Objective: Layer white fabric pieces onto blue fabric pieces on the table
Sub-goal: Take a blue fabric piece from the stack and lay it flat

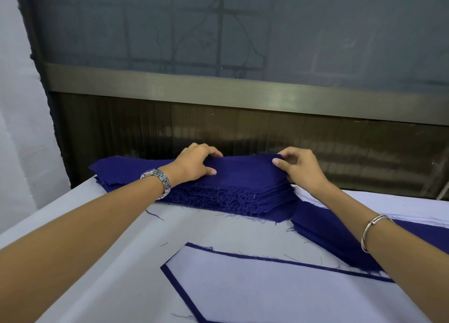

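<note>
A thick stack of blue fabric pieces (226,196) with frayed edges sits at the far side of the table. My left hand (196,163) grips the top blue piece (243,170) at its left end, thumb on top and fingers curled over the far edge. My right hand (297,164) pinches the same piece at its right end, lifting that corner slightly. Nearer to me lies a white fabric piece (279,293) on a blue piece whose edge (179,288) shows as a thin border around it.
A second, lower pile of blue pieces (332,235) lies to the right under my right forearm. The table (116,225) is covered in pale cloth, with loose blue threads scattered on it. A dark wall panel and window frame (243,94) stand right behind the stack.
</note>
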`<action>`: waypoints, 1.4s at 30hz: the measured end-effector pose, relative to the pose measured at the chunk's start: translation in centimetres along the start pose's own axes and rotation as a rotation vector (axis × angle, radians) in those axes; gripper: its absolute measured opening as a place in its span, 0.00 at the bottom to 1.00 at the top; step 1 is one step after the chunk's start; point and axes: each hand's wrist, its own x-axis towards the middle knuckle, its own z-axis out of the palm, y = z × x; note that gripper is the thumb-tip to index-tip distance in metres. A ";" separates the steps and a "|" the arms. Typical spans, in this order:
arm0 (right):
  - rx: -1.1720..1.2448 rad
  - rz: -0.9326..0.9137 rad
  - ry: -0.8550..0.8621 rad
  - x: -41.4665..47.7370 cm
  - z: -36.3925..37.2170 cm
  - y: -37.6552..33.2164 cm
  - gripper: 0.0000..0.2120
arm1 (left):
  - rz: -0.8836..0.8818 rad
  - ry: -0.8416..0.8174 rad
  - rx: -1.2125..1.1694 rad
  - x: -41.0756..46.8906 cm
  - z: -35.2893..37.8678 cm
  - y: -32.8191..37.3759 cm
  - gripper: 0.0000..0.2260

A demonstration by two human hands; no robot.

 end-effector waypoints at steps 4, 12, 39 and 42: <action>0.079 -0.075 -0.012 -0.9 -0.5 -0.8 0.09 | 0.017 -0.001 0.020 -0.9 -1.4 -0.9 0.21; 0.059 -0.140 0.037 -2.4 -1.7 -2.7 0.11 | -0.005 0.046 0.371 -5.2 -5.5 -6.7 0.17; 0.052 0.419 -0.356 -13.2 -22.6 4.0 0.15 | -0.357 -0.097 -0.492 -13.4 -5.4 0.2 0.18; 0.072 0.513 -0.462 -15.1 -24.7 7.0 0.27 | -0.410 -0.197 -0.530 -14.4 -3.8 1.3 0.22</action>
